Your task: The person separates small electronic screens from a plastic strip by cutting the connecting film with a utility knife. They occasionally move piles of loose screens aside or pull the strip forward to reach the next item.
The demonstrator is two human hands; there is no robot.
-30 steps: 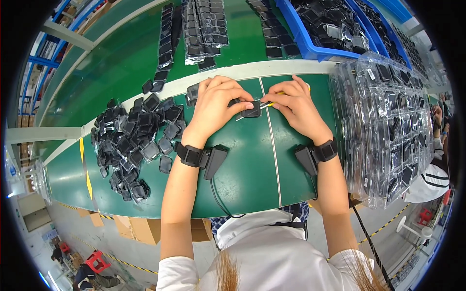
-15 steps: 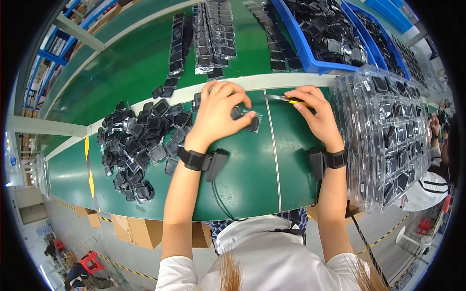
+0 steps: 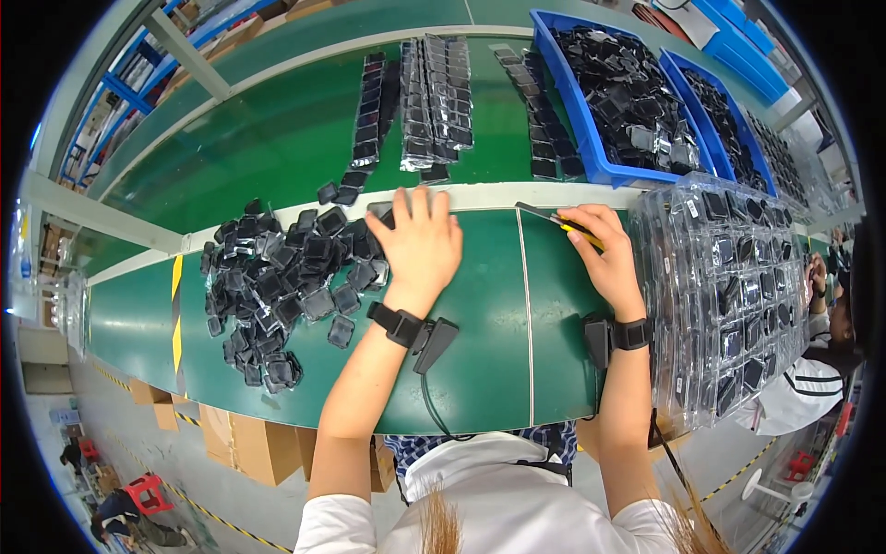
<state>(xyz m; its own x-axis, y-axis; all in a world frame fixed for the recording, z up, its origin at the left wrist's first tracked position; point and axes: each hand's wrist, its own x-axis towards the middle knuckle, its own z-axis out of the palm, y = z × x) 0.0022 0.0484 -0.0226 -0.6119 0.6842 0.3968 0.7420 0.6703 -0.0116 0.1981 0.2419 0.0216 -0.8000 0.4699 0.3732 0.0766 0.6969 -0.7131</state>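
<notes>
My left hand [image 3: 422, 247] lies palm down over the green bench, fingers spread, just right of a heap of small black square pieces [image 3: 300, 263] in clear wrapping. Beside its thumb, at the pale bench ledge, sits a dark square piece [image 3: 380, 212]; whether they touch is unclear, and anything beneath the palm is hidden. In my right hand [image 3: 604, 254] is a pair of scissors [image 3: 565, 223] with yellow and black handles, its blades pointing left toward the ledge. Each wrist wears a black strap with a small device.
Strips of wrapped black pieces [image 3: 434, 102] lie beyond the ledge [image 3: 498, 196]. Blue bins [image 3: 598, 166] of similar pieces stand at the far right. Stacked clear trays [image 3: 715, 295] border my right arm. A cable [image 3: 427, 397] hangs from the left wrist device. Another person sits further right.
My left hand has opened from a curled grip near a wrapped piece to spread fingers. That piece no longer shows beside it. The right hand keeps its scissors; the whole view has shifted slightly.
</notes>
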